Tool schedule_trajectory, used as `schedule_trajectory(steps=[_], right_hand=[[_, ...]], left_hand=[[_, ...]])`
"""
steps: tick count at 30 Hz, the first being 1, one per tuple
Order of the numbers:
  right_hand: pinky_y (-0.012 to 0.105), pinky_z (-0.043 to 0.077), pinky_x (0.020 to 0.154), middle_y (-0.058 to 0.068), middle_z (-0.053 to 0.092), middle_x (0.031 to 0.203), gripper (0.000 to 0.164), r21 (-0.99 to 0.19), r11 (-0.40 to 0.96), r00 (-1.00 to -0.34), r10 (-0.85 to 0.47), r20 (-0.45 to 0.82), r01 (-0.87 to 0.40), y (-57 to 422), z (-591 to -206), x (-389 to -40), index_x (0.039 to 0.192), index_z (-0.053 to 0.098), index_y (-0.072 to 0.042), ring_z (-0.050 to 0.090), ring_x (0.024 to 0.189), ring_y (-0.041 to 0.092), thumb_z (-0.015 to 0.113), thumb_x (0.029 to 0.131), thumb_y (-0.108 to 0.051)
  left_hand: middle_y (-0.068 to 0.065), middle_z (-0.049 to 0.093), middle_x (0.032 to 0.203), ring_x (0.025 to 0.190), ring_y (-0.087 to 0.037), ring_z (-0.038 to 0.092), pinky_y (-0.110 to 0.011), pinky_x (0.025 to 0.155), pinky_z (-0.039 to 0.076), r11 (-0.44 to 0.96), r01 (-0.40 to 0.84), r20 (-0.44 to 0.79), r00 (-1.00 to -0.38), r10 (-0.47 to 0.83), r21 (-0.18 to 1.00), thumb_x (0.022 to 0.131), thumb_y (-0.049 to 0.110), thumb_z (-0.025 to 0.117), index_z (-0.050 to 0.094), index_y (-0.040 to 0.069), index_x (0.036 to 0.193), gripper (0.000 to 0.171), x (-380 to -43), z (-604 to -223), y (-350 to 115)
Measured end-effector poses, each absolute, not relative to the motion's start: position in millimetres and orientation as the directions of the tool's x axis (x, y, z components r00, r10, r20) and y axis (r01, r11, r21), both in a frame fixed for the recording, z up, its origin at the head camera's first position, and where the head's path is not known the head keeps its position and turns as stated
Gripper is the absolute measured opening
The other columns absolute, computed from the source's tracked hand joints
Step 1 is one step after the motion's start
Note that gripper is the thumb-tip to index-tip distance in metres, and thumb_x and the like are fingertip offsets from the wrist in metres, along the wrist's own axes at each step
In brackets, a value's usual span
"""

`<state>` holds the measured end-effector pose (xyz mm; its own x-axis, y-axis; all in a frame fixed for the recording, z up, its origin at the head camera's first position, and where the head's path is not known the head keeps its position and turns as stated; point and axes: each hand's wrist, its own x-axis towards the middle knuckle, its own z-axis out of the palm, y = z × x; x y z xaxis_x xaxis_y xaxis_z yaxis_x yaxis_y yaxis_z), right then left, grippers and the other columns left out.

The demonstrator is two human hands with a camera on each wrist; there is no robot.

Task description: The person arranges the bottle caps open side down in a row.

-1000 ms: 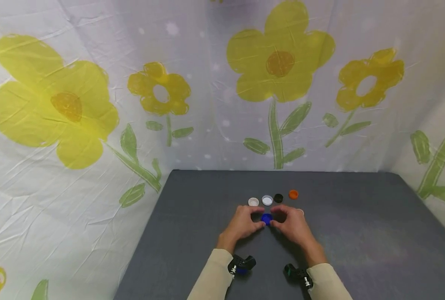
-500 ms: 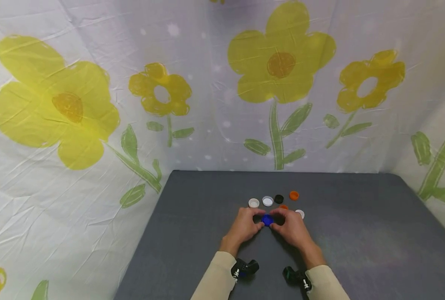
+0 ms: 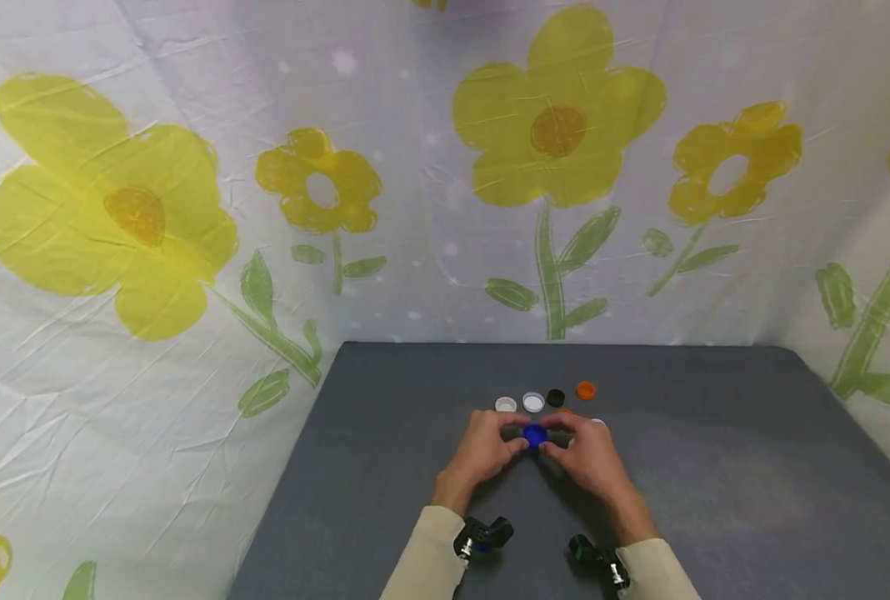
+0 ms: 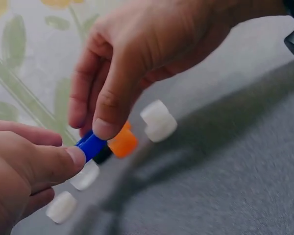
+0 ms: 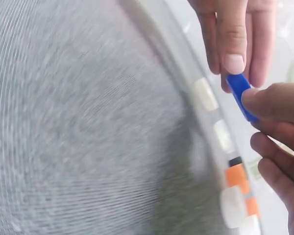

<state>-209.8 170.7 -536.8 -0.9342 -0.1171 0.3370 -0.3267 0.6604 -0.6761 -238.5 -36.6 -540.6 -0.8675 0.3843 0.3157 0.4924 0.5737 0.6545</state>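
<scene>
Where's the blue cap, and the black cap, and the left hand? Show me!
Blue cap (image 3: 535,436): head view, middle of its round face.
Black cap (image 3: 556,398): head view, middle of its round top.
Left hand (image 3: 481,446): head view, back of the hand.

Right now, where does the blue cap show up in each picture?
Head: the blue cap is right of centre, in the lower half.
Left wrist: the blue cap is left of centre, slightly below the middle.
Right wrist: the blue cap is toward the right, slightly above the middle.
Shared landmark: the black cap.
</scene>
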Motion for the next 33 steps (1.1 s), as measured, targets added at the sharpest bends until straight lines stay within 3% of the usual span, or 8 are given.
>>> schedule_trajectory(steps=[5, 10, 19, 26, 29, 33], right_hand=[[0.059, 0.063, 0.092, 0.008, 0.084, 0.113, 0.032, -0.719, 0.617, -0.939, -0.104, 0.328, -0.32, 171.9, -520.5, -200.4, 0.116, 0.082, -0.012, 0.079, 0.108, 0.032, 0.093, 0.086, -0.009], [0.06, 0.063, 0.094, 0.006, 0.083, 0.118, 0.034, -0.744, 0.583, -0.938, -0.106, 0.329, -0.327, 174.0, -509.7, -191.9, 0.121, 0.081, -0.014, 0.079, 0.111, 0.03, 0.093, 0.088, -0.011], [0.041, 0.066, 0.092, 0.002, 0.084, 0.112, 0.031, -0.821, 0.475, -0.946, -0.102, 0.307, -0.317, 175.1, -494.3, -172.7, 0.119, 0.082, -0.014, 0.078, 0.105, 0.032, 0.092, 0.09, -0.014], [0.031, 0.064, 0.091, 0.008, 0.083, 0.111, 0.026, -0.914, 0.358, -0.981, -0.101, 0.165, -0.19, 173.1, -489.7, -167.7, 0.118, 0.082, -0.007, 0.079, 0.098, 0.015, 0.089, 0.093, -0.014], [0.024, 0.062, 0.089, 0.011, 0.083, 0.114, 0.028, -0.955, 0.286, -0.993, -0.108, 0.052, -0.081, 169.1, -489.2, -165.4, 0.122, 0.08, -0.003, 0.078, 0.098, 0.012, 0.085, 0.097, -0.015], [0.023, 0.06, 0.087, 0.01, 0.082, 0.113, 0.03, -0.97, 0.241, -0.997, -0.072, -0.033, 0.014, 162.2, -491.2, -160.6, 0.122, 0.079, -0.002, 0.076, 0.097, 0.011, 0.083, 0.099, -0.021]], left_hand=[[-0.001, 0.085, 0.114, 0.11, -0.016, 0.079, -0.035, 0.1, 0.062, 0.531, 0.508, 0.344, -0.858, 0.381, 0.679, 0.09, 0.012, 0.09, 0.086, 0.014, 0.119, 0.029, -232.4, -523.9, -40.9], [-0.004, 0.085, 0.116, 0.111, -0.027, 0.08, -0.045, 0.1, 0.062, 0.476, 0.518, 0.356, -0.848, 0.392, 0.711, 0.093, 0.011, 0.088, 0.085, 0.013, 0.12, 0.028, -223.8, -509.1, -45.6], [-0.005, 0.083, 0.124, 0.12, -0.02, 0.078, -0.038, 0.106, 0.061, 0.416, 0.621, 0.474, -0.78, 0.408, 0.664, 0.094, 0.012, 0.088, 0.083, 0.01, 0.125, 0.032, -200.3, -500.4, -57.1], [-0.011, 0.083, 0.123, 0.118, -0.025, 0.079, -0.039, 0.105, 0.062, 0.366, 0.712, 0.607, -0.702, 0.371, 0.6, 0.088, 0.002, 0.09, 0.084, 0.005, 0.119, 0.032, -188.6, -506.2, -57.3], [-0.011, 0.083, 0.119, 0.115, -0.024, 0.081, -0.039, 0.104, 0.062, 0.364, 0.718, 0.628, -0.696, 0.347, 0.594, 0.089, 0.001, 0.089, 0.085, 0.004, 0.116, 0.027, -184.6, -509.2, -56.3], [-0.008, 0.085, 0.115, 0.11, -0.021, 0.082, -0.037, 0.1, 0.064, 0.377, 0.692, 0.618, -0.721, 0.313, 0.616, 0.093, 0.002, 0.086, 0.085, 0.005, 0.114, 0.021, -180.0, -512.8, -55.9]])
